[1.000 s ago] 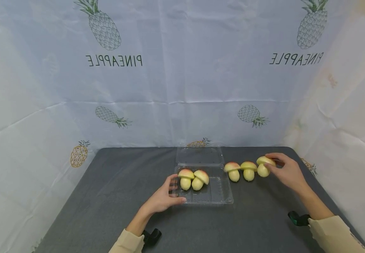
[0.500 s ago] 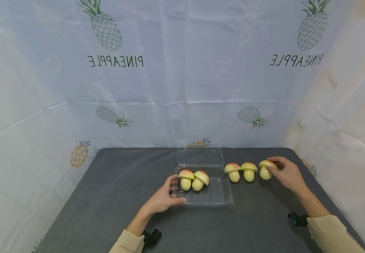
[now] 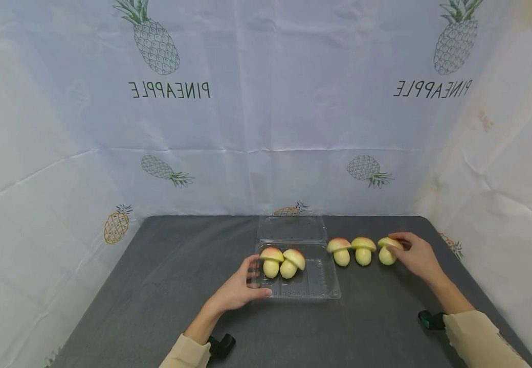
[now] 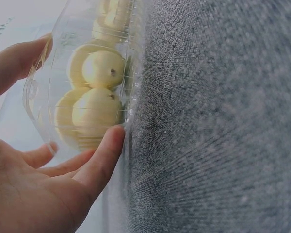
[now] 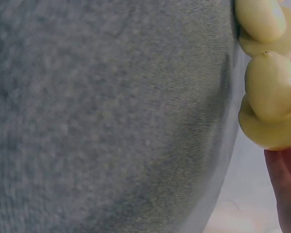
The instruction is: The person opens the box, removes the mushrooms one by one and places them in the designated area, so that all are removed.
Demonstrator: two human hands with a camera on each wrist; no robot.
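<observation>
In the head view my left hand (image 3: pixel 239 287) holds the left end of a clear plastic clamshell box (image 3: pixel 318 286), its thumb at the near edge and its fingers along the left side. Two toy mushrooms lie in the box: one upright (image 3: pixel 271 261) at the left, one tilted (image 3: pixel 292 262) beside it. The left wrist view shows the thumb (image 4: pixel 24 60) on the plastic wall. My right hand (image 3: pixel 417 255) pinches the cap of another toy mushroom (image 3: pixel 387 254), seen stem-first as a pale yellow mushroom (image 5: pixel 272 87) in the right wrist view.
Two more mushrooms, a red-capped one (image 3: pixel 339 251) and a yellow one (image 3: pixel 363 250), lie between the box and my right hand. The box's lid (image 3: pixel 292 228) is folded back towards the white curtain (image 3: pixel 266 112) behind the dark table (image 3: pixel 178 286).
My right hand has come slightly nearer with its mushroom, bringing it down to the right of the other two. The left hand and the box stay in place.
</observation>
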